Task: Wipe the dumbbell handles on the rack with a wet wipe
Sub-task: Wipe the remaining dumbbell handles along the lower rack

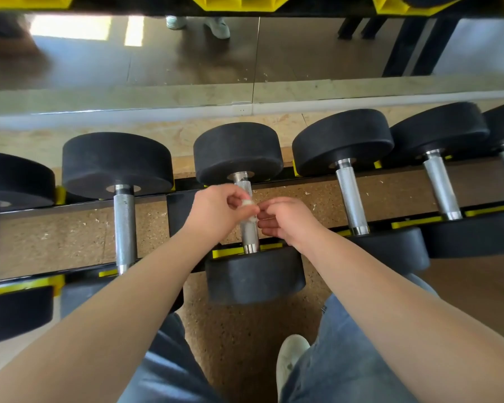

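Note:
Several black dumbbells with knurled steel handles lie across a black and yellow rack (pixel 233 252). Over the handle (pixel 249 234) of the middle dumbbell (pixel 255 274), my left hand (pixel 218 210) pinches a small crumpled white wet wipe (pixel 248 203) between thumb and fingers. My right hand (pixel 288 222) is just to the right of it, its fingertips meeting the wipe's lower end (pixel 253 220) with fingers curled. Both hands cover the handle's middle.
Neighbouring dumbbell handles lie to the left (pixel 124 228) and right (pixel 352 199), (pixel 441 187). A mirror (pixel 245 53) runs along the wall behind the rack. My legs in grey trousers and a white shoe (pixel 290 362) stand on cork-coloured floor below.

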